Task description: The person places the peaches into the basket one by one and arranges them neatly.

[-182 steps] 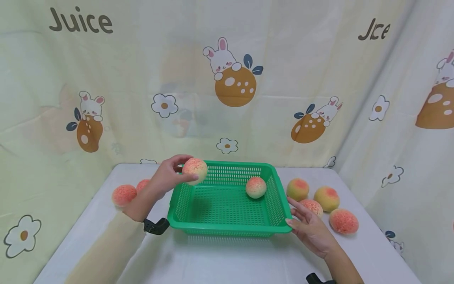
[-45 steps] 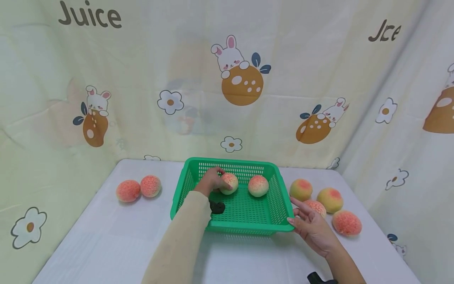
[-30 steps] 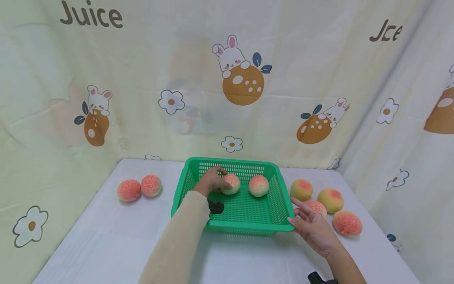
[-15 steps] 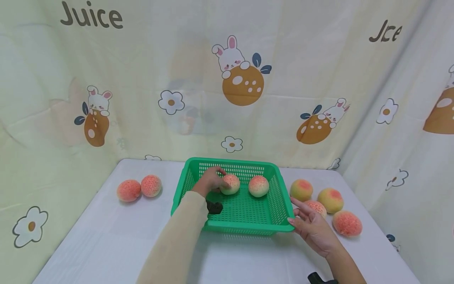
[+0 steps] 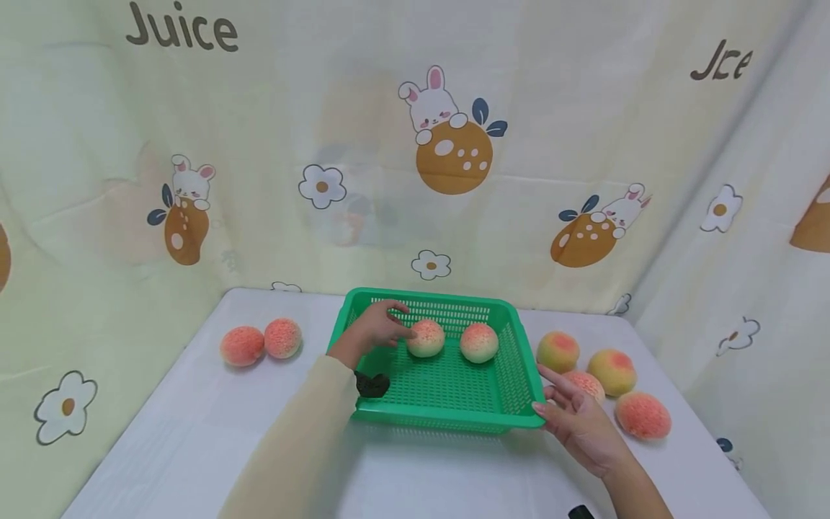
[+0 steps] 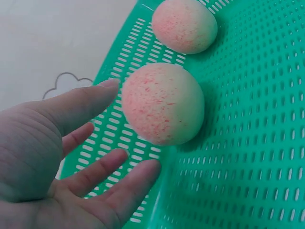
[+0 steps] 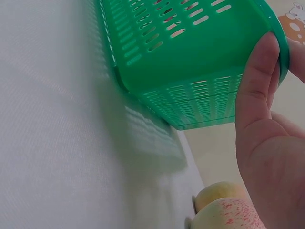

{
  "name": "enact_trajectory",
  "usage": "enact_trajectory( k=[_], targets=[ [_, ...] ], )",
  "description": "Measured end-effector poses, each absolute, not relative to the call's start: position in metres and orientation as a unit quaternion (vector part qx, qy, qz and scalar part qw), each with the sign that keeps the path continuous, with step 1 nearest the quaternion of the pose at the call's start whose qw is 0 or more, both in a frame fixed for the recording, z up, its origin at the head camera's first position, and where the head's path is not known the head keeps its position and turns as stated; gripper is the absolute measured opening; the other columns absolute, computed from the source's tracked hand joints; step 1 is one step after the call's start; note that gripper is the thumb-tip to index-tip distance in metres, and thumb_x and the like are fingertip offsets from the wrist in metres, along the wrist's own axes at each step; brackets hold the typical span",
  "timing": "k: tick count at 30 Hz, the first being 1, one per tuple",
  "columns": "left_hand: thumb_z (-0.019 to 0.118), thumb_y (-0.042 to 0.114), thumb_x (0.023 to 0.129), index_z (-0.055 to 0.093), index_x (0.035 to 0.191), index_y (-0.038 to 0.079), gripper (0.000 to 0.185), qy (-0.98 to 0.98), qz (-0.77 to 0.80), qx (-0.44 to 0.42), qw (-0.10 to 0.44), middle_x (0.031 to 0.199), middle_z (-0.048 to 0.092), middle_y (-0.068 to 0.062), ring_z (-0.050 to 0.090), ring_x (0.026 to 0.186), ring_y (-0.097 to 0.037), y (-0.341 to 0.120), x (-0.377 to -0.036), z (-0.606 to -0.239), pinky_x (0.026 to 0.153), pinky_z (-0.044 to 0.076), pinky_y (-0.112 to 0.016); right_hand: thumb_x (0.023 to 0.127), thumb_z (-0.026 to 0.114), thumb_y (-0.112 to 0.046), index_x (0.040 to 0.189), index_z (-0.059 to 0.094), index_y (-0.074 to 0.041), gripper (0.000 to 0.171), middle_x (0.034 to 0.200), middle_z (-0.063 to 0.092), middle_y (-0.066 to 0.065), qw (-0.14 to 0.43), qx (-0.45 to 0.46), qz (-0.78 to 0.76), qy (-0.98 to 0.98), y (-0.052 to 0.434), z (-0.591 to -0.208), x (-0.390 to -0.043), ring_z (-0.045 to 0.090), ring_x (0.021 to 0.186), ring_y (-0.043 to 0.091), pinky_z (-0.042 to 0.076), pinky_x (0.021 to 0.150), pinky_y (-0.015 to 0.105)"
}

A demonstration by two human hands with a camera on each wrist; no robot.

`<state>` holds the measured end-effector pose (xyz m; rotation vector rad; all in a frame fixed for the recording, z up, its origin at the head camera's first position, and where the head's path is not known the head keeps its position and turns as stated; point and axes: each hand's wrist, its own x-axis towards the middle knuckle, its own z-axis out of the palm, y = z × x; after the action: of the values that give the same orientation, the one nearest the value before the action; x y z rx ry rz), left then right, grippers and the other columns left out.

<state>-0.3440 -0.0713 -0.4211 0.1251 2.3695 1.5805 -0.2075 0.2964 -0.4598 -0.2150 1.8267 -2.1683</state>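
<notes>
Two peaches sit side by side in the green plastic basket (image 5: 441, 418), along its far wall. My left hand (image 5: 372, 328) is inside the basket, to the left of the nearer peach (image 5: 426, 339). In the left wrist view its fingers are spread and relaxed, the thumb (image 6: 88, 102) tip very close to that peach, and nothing is gripped. The other peach (image 5: 479, 342) lies to the right. At the basket's right front corner, my right hand (image 5: 586, 429) pinches the rim between thumb and fingers, as the right wrist view also shows.
On the white table (image 5: 194, 432), two pinkish peaches (image 5: 242, 346) lie left of the basket. Right of it are several more: yellowish ones (image 5: 612, 372), a pink one (image 5: 643, 415), and one partly hidden behind my right hand. A printed curtain (image 5: 272, 108) hangs behind the table.
Six seconds ago my left hand held a peach above the basket's left side; it now rests inside. In the last half second the left fingers let go and drew back leftward. The right hand keeps its hold.
</notes>
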Motion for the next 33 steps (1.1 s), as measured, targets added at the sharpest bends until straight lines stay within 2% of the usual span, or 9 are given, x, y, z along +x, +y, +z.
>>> enact_trajectory(
  k=[9, 18, 28, 33],
  targets=[
    [0.077, 0.011, 0.092, 0.05, 0.147, 0.009, 0.062, 0.786, 0.598, 0.068, 0.14, 0.137, 0.055, -0.025, 0.069, 0.105, -0.029, -0.082, -0.333, -0.41, 0.098, 0.058, -0.046, 0.103, 0.056, -0.001, 0.164, 0.021, -0.013, 0.071, 0.11, 0.061, -0.005, 0.146, -0.07, -0.76, 0.63, 0.297, -0.462, -0.206, 0.068, 0.097, 0.007, 0.061, 0.088, 0.026],
    [0.078, 0.018, 0.092, 0.052, 0.145, 0.01, 0.06, 0.777, 0.613, 0.085, 0.117, 0.129, 0.059, -0.018, 0.071, 0.101, -0.025, -0.089, -0.317, -0.399, 0.091, 0.061, -0.038, 0.102, 0.056, 0.001, 0.164, 0.014, -0.009, 0.075, 0.109, 0.062, -0.004, 0.148, -0.072, -0.765, 0.622, 0.297, -0.465, -0.207, 0.069, 0.097, 0.008, 0.061, 0.087, 0.026],
    [0.079, 0.028, 0.092, 0.053, 0.144, 0.014, 0.06, 0.794, 0.595, 0.087, 0.089, 0.134, 0.059, -0.016, 0.071, 0.105, -0.025, -0.098, -0.303, -0.389, 0.095, 0.06, -0.039, 0.101, 0.06, -0.002, 0.164, 0.016, -0.011, 0.077, 0.11, 0.061, -0.004, 0.143, -0.045, -0.751, 0.643, 0.298, -0.462, -0.206, 0.068, 0.096, 0.008, 0.061, 0.088, 0.026],
    [0.078, 0.033, 0.092, 0.055, 0.141, 0.019, 0.056, 0.82, 0.562, 0.088, 0.055, 0.139, 0.06, -0.016, 0.066, 0.118, -0.029, -0.11, -0.293, -0.388, 0.095, 0.06, -0.041, 0.102, 0.058, -0.001, 0.164, 0.016, -0.01, 0.075, 0.109, 0.061, -0.004, 0.144, -0.056, -0.754, 0.639, 0.298, -0.464, -0.208, 0.068, 0.096, 0.008, 0.061, 0.088, 0.027]
  ],
)
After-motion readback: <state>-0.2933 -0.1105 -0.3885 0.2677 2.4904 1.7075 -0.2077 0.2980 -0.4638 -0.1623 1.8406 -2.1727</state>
